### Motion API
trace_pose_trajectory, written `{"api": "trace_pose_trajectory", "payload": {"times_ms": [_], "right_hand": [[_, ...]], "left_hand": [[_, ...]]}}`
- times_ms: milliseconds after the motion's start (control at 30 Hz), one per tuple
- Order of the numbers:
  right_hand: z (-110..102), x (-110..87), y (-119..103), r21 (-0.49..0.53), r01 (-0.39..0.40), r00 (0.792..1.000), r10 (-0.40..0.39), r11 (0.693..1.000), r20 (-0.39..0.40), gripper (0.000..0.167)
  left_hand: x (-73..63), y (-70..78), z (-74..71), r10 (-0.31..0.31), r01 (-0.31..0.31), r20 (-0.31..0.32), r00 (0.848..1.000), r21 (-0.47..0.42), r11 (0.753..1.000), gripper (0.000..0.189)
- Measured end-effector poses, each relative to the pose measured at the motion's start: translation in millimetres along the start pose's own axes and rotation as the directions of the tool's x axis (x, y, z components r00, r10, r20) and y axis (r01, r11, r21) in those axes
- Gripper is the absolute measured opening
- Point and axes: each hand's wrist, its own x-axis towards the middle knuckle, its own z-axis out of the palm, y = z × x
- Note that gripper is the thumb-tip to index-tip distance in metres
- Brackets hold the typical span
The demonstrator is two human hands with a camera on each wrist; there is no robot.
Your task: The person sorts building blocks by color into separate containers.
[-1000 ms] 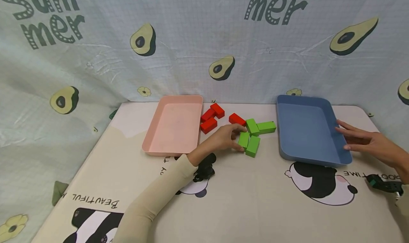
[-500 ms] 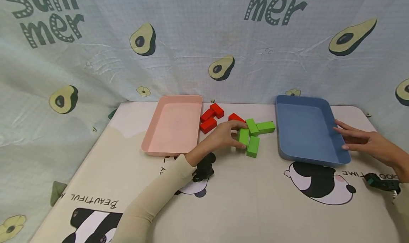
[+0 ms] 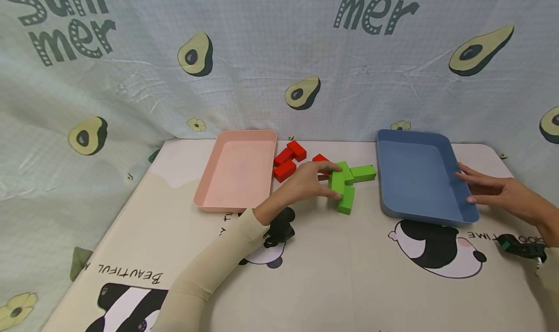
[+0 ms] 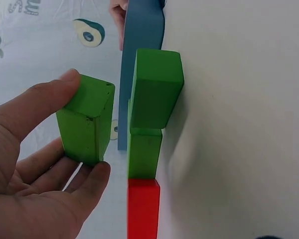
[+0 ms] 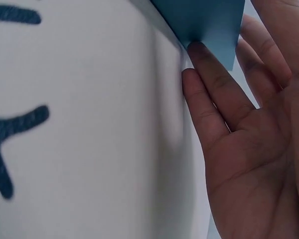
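My left hand (image 3: 305,182) pinches a green block (image 4: 87,119) between thumb and fingers. The left wrist view shows this block raised off the table, beside the other green blocks. Those lie just right of it in the head view: one in front (image 3: 346,201), one green block behind (image 3: 347,171), and another green block (image 3: 363,174) pointing toward the blue tray (image 3: 421,181). My right hand (image 3: 502,196) rests its extended fingers against the tray's right side. In the right wrist view, fingertips (image 5: 196,50) meet the tray's blue wall.
A pink tray (image 3: 238,172) stands on the left of the table. Several red blocks (image 3: 285,170) lie along its right side, and one more red block (image 3: 320,158) sits behind my left hand. A black device (image 3: 521,247) shows below my right wrist.
My left hand has taken hold of the left green block and lifted it, moving it slightly right and up. The right hand stays at the blue tray.
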Motion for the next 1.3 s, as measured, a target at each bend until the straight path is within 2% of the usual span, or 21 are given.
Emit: {"api": "trace_pose_trajectory", "payload": {"times_ms": [300, 600, 900, 1100, 1300], "right_hand": [[-0.5, 1.6, 0.5, 0.022, -0.016, 0.999, 0.016, 1.000, 0.031, 0.069], [-0.7, 1.1, 4.7, 0.028, -0.009, 0.999, 0.008, 1.000, 0.036, 0.070], [-1.6, -2.1, 5.0, 0.026, -0.014, 0.999, 0.013, 1.000, 0.052, 0.068], [-1.2, -0.8, 3.3, 0.046, 0.009, 0.999, -0.011, 0.999, 0.053, 0.067], [-1.2, 1.3, 5.6, 0.043, -0.005, 0.999, 0.003, 0.999, 0.045, 0.068]], "left_hand": [[2.5, 5.2, 3.3, 0.032, -0.032, 0.004, 0.999, 0.076, 0.997, 0.062], [6.0, 8.6, 9.0, 0.082, -0.081, 0.010, 0.997, -0.079, 0.994, 0.063], [11.3, 15.7, 12.3, 0.127, -0.129, -0.026, 0.992, -0.053, 0.990, 0.061], [14.4, 19.0, 13.2, 0.121, -0.124, -0.038, 0.992, -0.079, 0.989, 0.062], [16.2, 21.5, 15.1, 0.125, -0.129, -0.041, 0.991, -0.122, 0.984, 0.062]]}}
